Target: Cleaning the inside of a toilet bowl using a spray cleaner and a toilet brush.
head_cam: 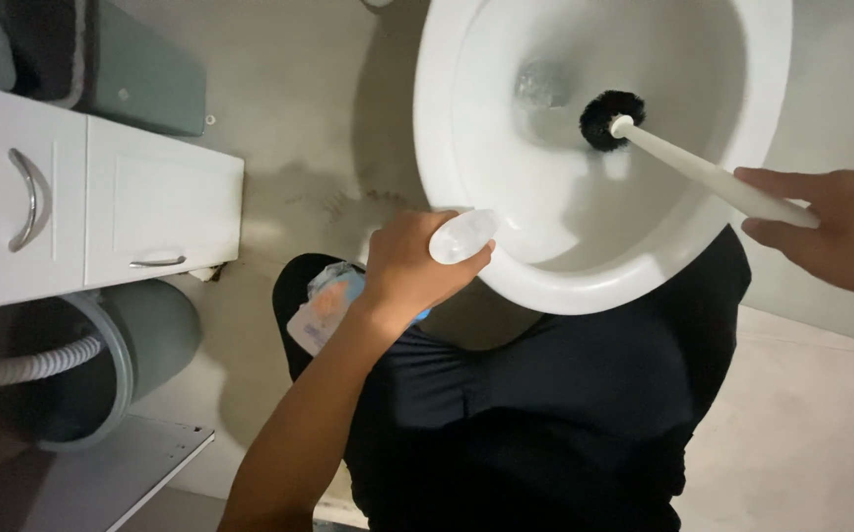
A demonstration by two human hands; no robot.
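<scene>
A blue spray bottle with an orange-and-white label sits gripped below the toilet rim.

There is only one view. The camera sits on the person's head and looks almost straight down. It is close, so the white toilet bowl fills the top middle of the picture and its far edge is cut off. The person's dark clothes fill the bottom middle. The floor shows around the bowl. A white cabinet sits at the left edge. Both arms reach in from the bottom and the right side.
</scene>
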